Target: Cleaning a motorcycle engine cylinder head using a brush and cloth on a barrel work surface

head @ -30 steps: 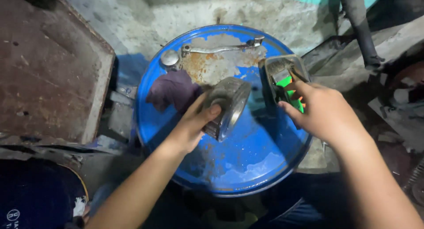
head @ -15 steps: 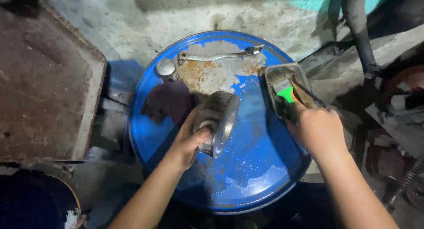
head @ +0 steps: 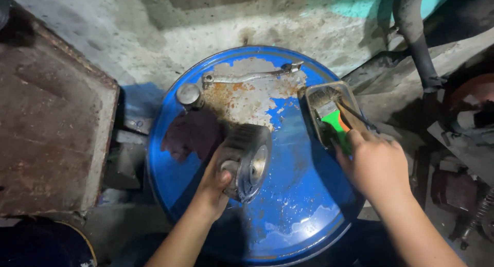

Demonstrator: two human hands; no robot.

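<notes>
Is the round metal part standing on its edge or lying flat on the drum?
On its edge: the metal part stands tilted on the drum, its round face turned sideways, steadied by the left hand.

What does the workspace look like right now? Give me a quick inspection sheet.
Surface: blue drum lid, rusty, paint flaking near the far edge.
Job's things: round grey metal part held on edge; green-handled brush with bristles in a small metal tray.
Clutter: metal lever and drum cap at the far side; dark stain.
Grips: left hand holds the metal part; right hand grasps the brush handle.
Cables: nothing seen.
Surroundings: rusty metal slab left, dark pipe and scrap right, concrete floor.
</notes>
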